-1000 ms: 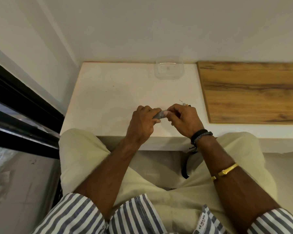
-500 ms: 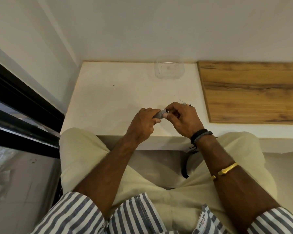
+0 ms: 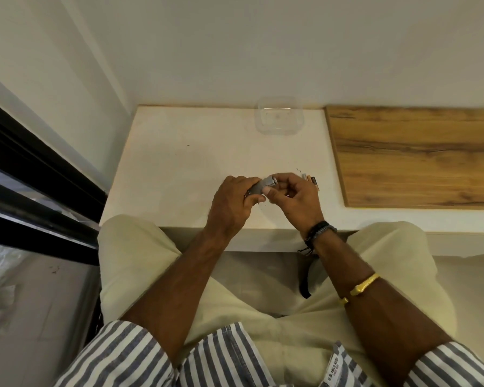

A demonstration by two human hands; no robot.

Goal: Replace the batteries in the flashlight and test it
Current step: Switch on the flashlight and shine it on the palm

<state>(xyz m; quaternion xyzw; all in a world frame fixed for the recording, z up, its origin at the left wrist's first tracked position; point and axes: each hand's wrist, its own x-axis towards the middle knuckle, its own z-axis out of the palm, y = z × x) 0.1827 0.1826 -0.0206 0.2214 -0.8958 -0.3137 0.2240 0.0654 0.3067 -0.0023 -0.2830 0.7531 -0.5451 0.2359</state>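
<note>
Head view: I can't see most of the flashlight, buried in the left hand, fist closed around it over the white ledge. Right hand half-curled, fingertips pinching its end; batteries partly hidden behind

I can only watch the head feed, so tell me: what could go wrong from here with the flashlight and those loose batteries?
The batteries lie loose on the white counter beside the right hand; a knuckle could nudge them rolling. The flashlight is held in the left hand at the fingertips, above the counter's front edge, so a slip might drop it.
</note>
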